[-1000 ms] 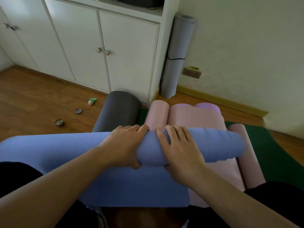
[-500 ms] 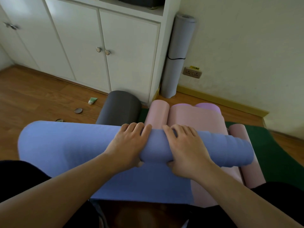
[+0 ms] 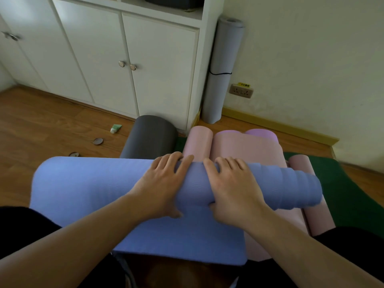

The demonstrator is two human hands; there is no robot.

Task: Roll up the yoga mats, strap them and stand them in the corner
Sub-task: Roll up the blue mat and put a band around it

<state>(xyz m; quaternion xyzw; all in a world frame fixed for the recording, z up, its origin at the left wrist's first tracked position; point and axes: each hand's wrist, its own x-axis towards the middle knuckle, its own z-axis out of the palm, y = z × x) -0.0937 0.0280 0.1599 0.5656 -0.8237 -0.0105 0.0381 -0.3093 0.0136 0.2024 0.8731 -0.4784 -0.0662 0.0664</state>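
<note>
A blue yoga mat point(image 3: 93, 183) lies across in front of me, partly rolled; its thick rolled end points right and the layers stick out unevenly there. My left hand point(image 3: 162, 183) and my right hand point(image 3: 232, 190) sit side by side on the roll, fingers curved over its top and thumbs on the near side. The flat part of the mat spreads toward my knees. In the corner a light grey rolled mat point(image 3: 222, 65) stands upright with a black strap round it.
Beyond the blue mat lie a dark grey roll point(image 3: 149, 136), pink rolls point(image 3: 199, 140) and a purple one point(image 3: 261, 134) on a green mat point(image 3: 349, 194). White cabinet doors point(image 3: 162, 69) stand behind. A small tube point(image 3: 115, 128) and round lids point(image 3: 98, 141) lie on the wooden floor at left.
The mat's loose left side has slid right, out from the frame's edge. Both hands have moved a little further away over the roll, which looks thicker.
</note>
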